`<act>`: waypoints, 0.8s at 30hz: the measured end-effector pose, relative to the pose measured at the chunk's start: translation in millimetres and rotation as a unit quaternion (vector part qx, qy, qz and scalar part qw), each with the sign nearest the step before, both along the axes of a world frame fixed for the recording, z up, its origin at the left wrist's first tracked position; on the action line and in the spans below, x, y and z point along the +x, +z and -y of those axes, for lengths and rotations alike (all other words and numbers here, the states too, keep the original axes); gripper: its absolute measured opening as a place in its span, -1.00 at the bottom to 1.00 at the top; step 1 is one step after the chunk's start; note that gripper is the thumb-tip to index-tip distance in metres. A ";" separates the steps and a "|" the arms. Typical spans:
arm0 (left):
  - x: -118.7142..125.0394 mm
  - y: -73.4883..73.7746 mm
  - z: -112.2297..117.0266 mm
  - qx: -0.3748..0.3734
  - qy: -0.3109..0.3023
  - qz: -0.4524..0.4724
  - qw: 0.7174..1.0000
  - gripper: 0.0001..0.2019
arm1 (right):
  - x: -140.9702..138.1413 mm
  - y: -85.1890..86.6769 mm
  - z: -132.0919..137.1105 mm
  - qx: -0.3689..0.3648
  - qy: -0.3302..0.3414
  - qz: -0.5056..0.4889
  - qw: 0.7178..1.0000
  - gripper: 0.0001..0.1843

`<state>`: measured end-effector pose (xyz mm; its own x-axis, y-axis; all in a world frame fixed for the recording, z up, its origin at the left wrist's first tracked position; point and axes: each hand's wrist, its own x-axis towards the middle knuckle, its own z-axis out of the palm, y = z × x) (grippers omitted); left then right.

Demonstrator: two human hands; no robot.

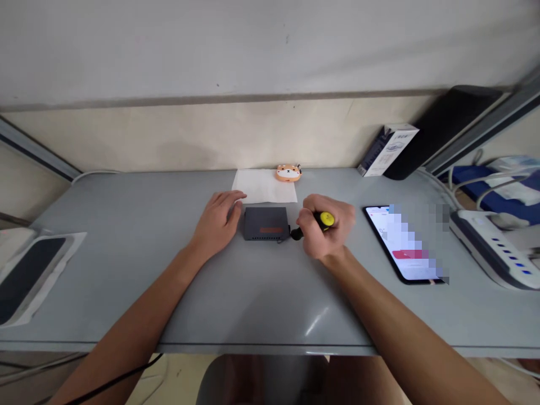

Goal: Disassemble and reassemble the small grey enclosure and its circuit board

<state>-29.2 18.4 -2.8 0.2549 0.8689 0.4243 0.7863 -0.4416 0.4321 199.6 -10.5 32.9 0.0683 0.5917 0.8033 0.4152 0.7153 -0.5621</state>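
Note:
A small dark grey box with orange print and a row of little holes along its near side lies flat on the grey desk. Just left of it rests my left hand, fingers stretched out and thumb beside the box's left edge; whether they touch I cannot tell. My right hand is wrapped round a screwdriver with a black and yellow handle. Its black front end points left at the box's right side. The screwdriver's tip is too small to make out.
Behind the box lie a white paper sheet and an orange animal-faced case. A lit phone, a power strip, a carton and a black cylinder stand right. A dark phone-like slab lies far left.

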 end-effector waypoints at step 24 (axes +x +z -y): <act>-6.4 16.1 8.5 0.097 -0.087 0.021 0.991 -0.76 | -18.4 -7.7 5.9 0.003 0.068 -0.026 0.997 -0.68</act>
